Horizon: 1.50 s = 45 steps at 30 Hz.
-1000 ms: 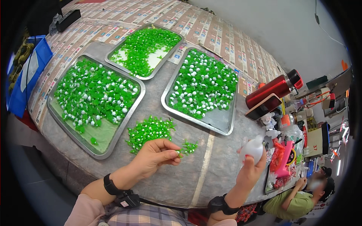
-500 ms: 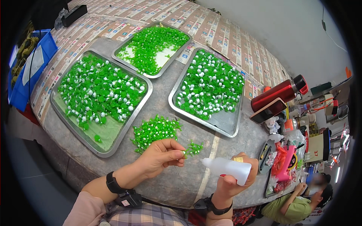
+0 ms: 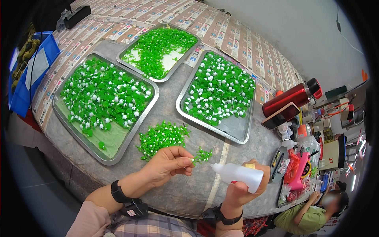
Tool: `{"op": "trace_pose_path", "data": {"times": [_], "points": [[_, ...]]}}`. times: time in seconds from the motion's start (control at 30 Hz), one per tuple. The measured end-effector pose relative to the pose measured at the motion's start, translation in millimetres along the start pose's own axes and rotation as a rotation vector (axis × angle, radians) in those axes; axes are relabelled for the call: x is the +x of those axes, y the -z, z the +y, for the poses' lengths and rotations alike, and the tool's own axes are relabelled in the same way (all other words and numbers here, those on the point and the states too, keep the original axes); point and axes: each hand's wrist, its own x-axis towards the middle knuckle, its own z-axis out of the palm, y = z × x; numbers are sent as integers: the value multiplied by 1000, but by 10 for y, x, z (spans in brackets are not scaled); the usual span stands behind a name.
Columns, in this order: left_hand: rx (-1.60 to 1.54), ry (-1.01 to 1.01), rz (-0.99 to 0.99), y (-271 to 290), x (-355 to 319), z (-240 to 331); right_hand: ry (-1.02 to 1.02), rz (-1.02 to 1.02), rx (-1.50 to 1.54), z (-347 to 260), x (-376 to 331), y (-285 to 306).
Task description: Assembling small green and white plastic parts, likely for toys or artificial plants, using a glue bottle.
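A: Holding what in the left hand [image 3: 167,166]?

B: Pinching a small green piece [image 3: 192,160] between thumb and forefinger, above the bench [image 3: 185,193], near a small green cluster [image 3: 203,155]. Hard to make out more than a pale spot past the fingertips.

A: Why so near the tips?

B: Likely to leave one end bare, facing the white bottle [image 3: 241,175].

A: And in the right hand [image 3: 237,196]?

B: Grasping that bottle, thumb on the near side, fingers partly hidden round the far side. Tipped well over, nozzle toward the pinched piece but not touching. Perhaps held so for aim. Impossible to tell what or how much is inside.

A: And the green heap [image 3: 164,136]?

B: On the bench just beyond the left hand, probably for a short reach.

A: Any sense in the trays?

B: Set around the heap: left tray [image 3: 114,142] and right tray [image 3: 235,128] with white balls among the green, far tray [image 3: 169,60] mostly green. Perhaps kept apart by kind. Too crowded to count.

A: And off to the right?

B: Just a phone [image 3: 281,115] beside a red flask [image 3: 284,98], seemingly propped against it. Farther along, a person [image 3: 294,217] in a green top, partly cut off from view.
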Motion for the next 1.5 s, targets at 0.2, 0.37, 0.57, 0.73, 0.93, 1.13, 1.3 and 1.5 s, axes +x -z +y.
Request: {"op": "trace_pose_path", "data": {"times": [0.2,0.37,0.57,0.73,0.93,1.13,1.3,1.5], "points": [[-13,3,2,11,-6,-3,-5,-3,-21,-2,31,-23],[-2,1,0,10,-8,0,40,29,-38,50,21,-15],[258,-314,82,-59,-18,-24,-29,10,153,34,-3,63],[290,-388,75,-71,-19,-24,-1,-10,87,104,-20,60],[312,-404,70,-67,-18,-27,28,-13,-20,92,-14,14],[314,-399,110,-62,-11,-38,-96,101,113,181,92,218],[267,-373,148,-58,-25,-40,-298,35,100,633,351,608],[258,-353,140,-73,-5,-43,-490,-4,0,1294,154,1189]]}}
